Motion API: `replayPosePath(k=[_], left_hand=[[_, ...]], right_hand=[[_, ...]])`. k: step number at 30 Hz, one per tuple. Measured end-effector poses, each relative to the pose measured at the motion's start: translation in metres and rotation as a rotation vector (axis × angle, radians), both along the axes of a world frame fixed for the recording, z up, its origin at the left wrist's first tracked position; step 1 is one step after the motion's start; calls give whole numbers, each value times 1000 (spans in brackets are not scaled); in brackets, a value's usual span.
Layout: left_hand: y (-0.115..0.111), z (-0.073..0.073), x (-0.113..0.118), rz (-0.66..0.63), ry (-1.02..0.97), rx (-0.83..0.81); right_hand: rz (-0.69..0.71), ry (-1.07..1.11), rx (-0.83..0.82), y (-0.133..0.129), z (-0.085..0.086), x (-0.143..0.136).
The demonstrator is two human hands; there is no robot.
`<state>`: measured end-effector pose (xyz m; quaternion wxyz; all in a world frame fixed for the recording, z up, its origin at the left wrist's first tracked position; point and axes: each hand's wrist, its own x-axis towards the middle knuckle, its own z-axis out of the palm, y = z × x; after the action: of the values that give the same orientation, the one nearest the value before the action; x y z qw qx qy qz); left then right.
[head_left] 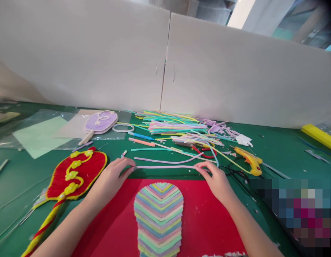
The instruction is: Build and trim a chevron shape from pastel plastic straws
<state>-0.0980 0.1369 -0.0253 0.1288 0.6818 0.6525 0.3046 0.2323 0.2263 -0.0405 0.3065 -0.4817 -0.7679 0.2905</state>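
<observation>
A pale lilac pipe cleaner (165,167) stretches level between my two hands, just beyond the red sheet's far edge. My left hand (119,169) pinches one end of it. At the other end, the thumb and fingers of my right hand (212,175) are closed on it. A second lilac pipe cleaner (165,161), bent up at its right end, lies on the table right behind it. Below my hands, a striped chevron piece (159,217) in pastel green, pink, yellow, blue and purple rests on the red sheet (208,225).
Heaped pipe cleaners (176,126) lie by the white panel (101,53). Red-handled scissors (205,153) and a yellow glue gun (249,160) are at right. A red and yellow fan (87,171), a purple fan (101,123) and a green sheet (42,137) lie left. The lower right is pixelated.
</observation>
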Motion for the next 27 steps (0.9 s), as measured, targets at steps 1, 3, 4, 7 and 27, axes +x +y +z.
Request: replayPosePath(k=[1, 3, 4, 7, 27], left_hand=[[-2, 0, -1, 20, 26, 1], [-5, 0, -3, 35, 72, -24], [-6, 0, -4, 31, 88, -38], [-8, 3, -7, -30, 97, -84], [-20, 31, -10, 130, -8, -284]], right_hand=[[-18, -4, 19, -1, 1, 1], [-42, -18, 27, -2, 3, 4], [-44, -28, 21, -3, 4, 5], [-6, -78, 4, -2, 8, 12], [72, -40, -15, -10, 32, 9]])
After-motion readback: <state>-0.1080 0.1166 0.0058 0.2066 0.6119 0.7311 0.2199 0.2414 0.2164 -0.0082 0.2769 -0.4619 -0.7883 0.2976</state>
